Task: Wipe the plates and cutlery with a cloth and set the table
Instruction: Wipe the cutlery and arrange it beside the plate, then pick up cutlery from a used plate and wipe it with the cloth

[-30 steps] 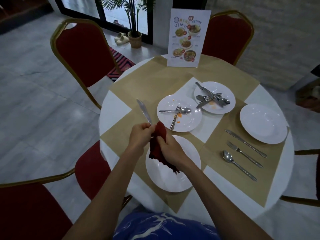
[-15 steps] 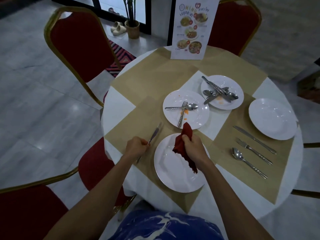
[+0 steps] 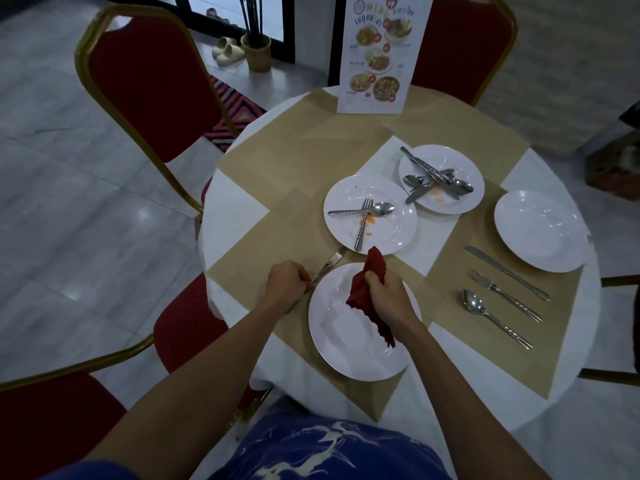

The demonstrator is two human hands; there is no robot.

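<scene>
Left hand (image 3: 285, 285) gripping a knife (image 3: 329, 263) by the handle. Blade is lying low over the mat, pointing up-right, with its tip just beside the near plate (image 3: 346, 344) at the upper-left rim. Right hand (image 3: 386, 299) clutching the bunched red cloth (image 3: 367, 289), which is hanging over that plate. Soiled plate (image 3: 398, 237) is sitting just beyond, crowding the knife tip and carrying a dirty fork (image 3: 363, 223) and dirty spoon (image 3: 377, 210). Further plate (image 3: 467, 206) holding heaped cutlery. To the right, a clean plate (image 3: 540, 233) with laid knife (image 3: 505, 271), laid fork (image 3: 504, 296) and laid spoon (image 3: 491, 317). Menu card (image 3: 381, 53) standing at the far edge. A second ago both hands were meeting at the cloth around the blade. Now they are sitting apart, the knife free of it.
</scene>
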